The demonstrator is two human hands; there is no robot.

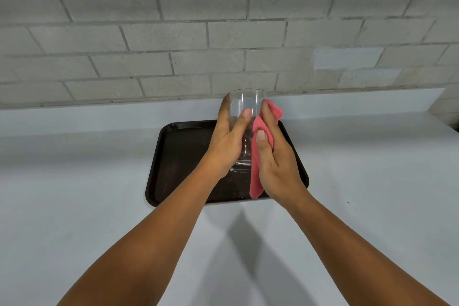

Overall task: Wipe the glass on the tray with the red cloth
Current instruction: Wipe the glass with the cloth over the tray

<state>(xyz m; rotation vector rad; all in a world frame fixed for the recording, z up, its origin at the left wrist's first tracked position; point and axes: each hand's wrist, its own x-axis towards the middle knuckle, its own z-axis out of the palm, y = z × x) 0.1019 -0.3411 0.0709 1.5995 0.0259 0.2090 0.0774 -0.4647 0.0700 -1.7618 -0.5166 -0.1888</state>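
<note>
A tall clear glass [246, 103] is held upright above the dark brown tray [173, 156], which lies on the white counter. My left hand [227, 143] grips the glass from its left side, thumb across the front. My right hand [274, 154] holds the red cloth [255, 171] and presses it against the right side of the glass. One end of the cloth hangs down below my palm, another corner sticks up behind my fingers. The lower part of the glass is partly hidden by both hands.
The white counter [372, 181] runs left and right of the tray and toward me. A grey brick wall [223, 32] stands right behind the counter's back edge. Small crumbs speckle the tray's surface.
</note>
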